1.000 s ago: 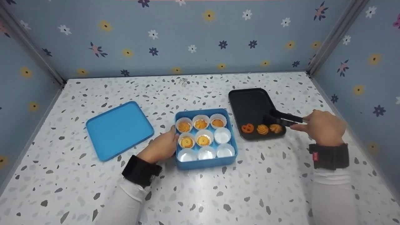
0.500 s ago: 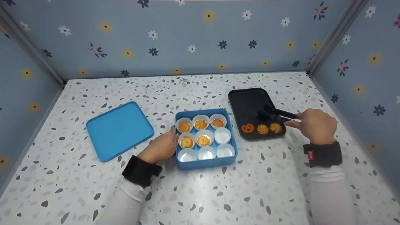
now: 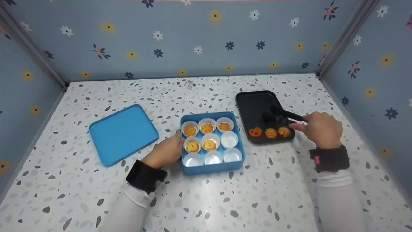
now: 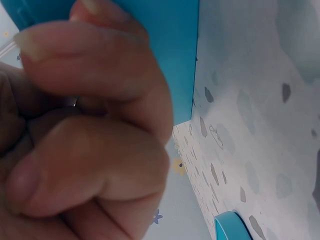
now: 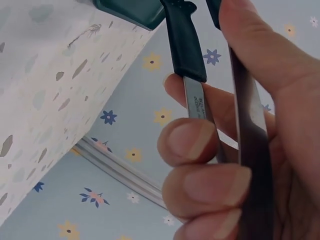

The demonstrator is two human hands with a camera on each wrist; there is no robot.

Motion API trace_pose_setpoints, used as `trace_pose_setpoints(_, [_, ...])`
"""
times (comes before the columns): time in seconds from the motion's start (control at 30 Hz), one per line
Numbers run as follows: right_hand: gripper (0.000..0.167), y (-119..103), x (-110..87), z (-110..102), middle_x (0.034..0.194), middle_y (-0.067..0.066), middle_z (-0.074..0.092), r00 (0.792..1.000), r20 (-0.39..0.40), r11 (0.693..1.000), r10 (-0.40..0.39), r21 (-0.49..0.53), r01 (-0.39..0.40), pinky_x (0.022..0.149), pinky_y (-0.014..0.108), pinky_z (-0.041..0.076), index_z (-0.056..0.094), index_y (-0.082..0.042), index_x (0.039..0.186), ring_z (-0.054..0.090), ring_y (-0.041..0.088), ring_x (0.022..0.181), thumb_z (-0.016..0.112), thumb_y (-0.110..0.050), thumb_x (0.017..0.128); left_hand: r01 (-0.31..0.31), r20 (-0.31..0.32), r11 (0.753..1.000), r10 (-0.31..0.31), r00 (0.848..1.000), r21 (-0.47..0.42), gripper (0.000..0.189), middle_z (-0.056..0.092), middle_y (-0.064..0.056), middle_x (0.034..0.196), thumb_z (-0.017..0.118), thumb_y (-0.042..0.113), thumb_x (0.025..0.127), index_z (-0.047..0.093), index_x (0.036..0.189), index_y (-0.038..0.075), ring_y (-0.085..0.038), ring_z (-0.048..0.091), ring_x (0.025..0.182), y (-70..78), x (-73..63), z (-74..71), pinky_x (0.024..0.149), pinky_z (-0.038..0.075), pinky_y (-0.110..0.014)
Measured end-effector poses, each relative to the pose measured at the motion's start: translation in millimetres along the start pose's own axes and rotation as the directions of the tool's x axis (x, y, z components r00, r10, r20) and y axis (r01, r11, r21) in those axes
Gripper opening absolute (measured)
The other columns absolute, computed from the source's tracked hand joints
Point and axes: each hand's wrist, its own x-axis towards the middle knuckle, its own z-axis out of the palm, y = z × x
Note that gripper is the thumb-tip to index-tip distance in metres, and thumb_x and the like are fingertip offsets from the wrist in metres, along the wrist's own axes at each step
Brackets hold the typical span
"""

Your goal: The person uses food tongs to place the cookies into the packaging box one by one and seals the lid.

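Observation:
My left hand (image 3: pixel 166 149) holds the left wall of a blue box (image 3: pixel 212 169) in the head view; in the left wrist view its fingers (image 4: pixel 100 65) are curled beside the box. The box carries white paper cups (image 3: pixel 229 139) in rows, several with golden cookies (image 3: pixel 209 144) in them. On the right, my right hand (image 3: pixel 323 129) grips metal tongs (image 5: pixel 250 115) with black tips, its fingers wrapped round the arms. The tong tips (image 3: pixel 268 116) stand apart over a black tray (image 3: pixel 254 103). Along the tray's near edge lie a pretzel (image 3: pixel 255 132), a swirled cookie (image 3: pixel 270 133) and another piped cookie (image 3: pixel 284 131).
A blue lid (image 3: pixel 124 135) lies flat on the speckled table (image 3: pixel 206 206), left of the box. Flowered panels (image 3: pixel 199 38) close in the table at the back and both sides.
My right hand has moved left with the tongs, so their tips reach farther over the black tray, behind the cookies. The left hand and the box have stayed in place.

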Motion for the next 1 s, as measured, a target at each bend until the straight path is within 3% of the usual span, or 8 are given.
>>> trace_pose_setpoints(0.27, [0.071,-4.5,-1.2,1.1,0.081,0.025,0.070,0.999,0.010,0.999,0.040,0.000,-0.040,0.038,0.043,0.038,0.074,0.000,0.113,0.057,0.034,0.053,0.075,-0.062,0.078,0.012,0.008,1.000,-0.012,1.000,-0.008,0.062,0.021,-0.020,0.160,0.027,0.028,0.109,0.005,0.155,-0.008,-0.032,0.046,0.128,-0.1,0.7,-0.1,0.105,0.036,-0.046])
trace_pose_setpoints(0.43, [0.070,-4.7,-4.2,0.5,0.073,0.023,0.069,0.998,-0.039,0.999,0.043,0.012,-0.042,0.036,0.041,0.035,0.075,0.001,0.109,0.055,0.033,0.048,0.079,-0.060,0.074,0.004,0.014,1.000,-0.004,1.000,0.002,0.062,0.025,-0.021,0.159,0.027,0.027,0.110,0.004,0.154,-0.009,-0.032,0.045,0.128,0.1,1.3,-0.6,0.108,0.034,-0.046])
trace_pose_setpoints(0.57, [0.064,-4.1,-3.4,2.1,0.069,0.022,0.068,0.997,-0.078,1.000,0.024,0.014,-0.023,0.034,0.039,0.032,0.076,0.000,0.106,0.053,0.032,0.045,0.081,-0.054,0.074,0.011,0.016,1.000,-0.011,1.000,-0.003,0.062,0.035,-0.021,0.153,0.027,0.028,0.110,0.004,0.155,-0.008,-0.031,0.050,0.121,-1.2,1.6,0.1,0.103,0.037,-0.045])
trace_pose_setpoints(0.67, [0.061,-3.2,-2.1,2.0,0.071,0.022,0.068,0.998,-0.067,1.000,0.022,0.013,-0.021,0.035,0.039,0.033,0.076,-0.001,0.107,0.054,0.032,0.046,0.081,-0.053,0.076,0.015,0.015,1.000,-0.015,1.000,-0.005,0.062,0.039,-0.021,0.150,0.026,0.027,0.110,0.003,0.155,-0.007,-0.031,0.051,0.118,-1.4,1.3,0.4,0.103,0.037,-0.045])
trace_pose_setpoints(0.87, [0.057,-1.2,-1.3,-0.2,0.079,0.023,0.070,0.999,-0.037,1.000,0.021,0.015,-0.021,0.036,0.039,0.033,0.075,-0.004,0.111,0.055,0.031,0.049,0.078,-0.052,0.080,0.017,0.015,1.000,-0.017,1.000,-0.003,0.062,0.035,-0.022,0.154,0.027,0.029,0.110,0.003,0.155,-0.006,-0.031,0.056,0.104,0.0,-0.2,-0.3,0.103,0.037,-0.046])
trace_pose_setpoints(1.0, [0.056,-0.9,-1.3,-1.0,0.077,0.022,0.069,0.999,-0.031,1.000,0.017,0.017,-0.016,0.036,0.039,0.032,0.076,-0.006,0.111,0.054,0.030,0.048,0.078,-0.052,0.080,0.014,0.011,1.000,-0.014,1.000,-0.020,0.063,0.033,-0.022,0.155,0.028,0.029,0.109,0.003,0.156,-0.005,-0.030,0.057,0.096,-0.5,-0.3,-0.1,0.103,0.038,-0.047])
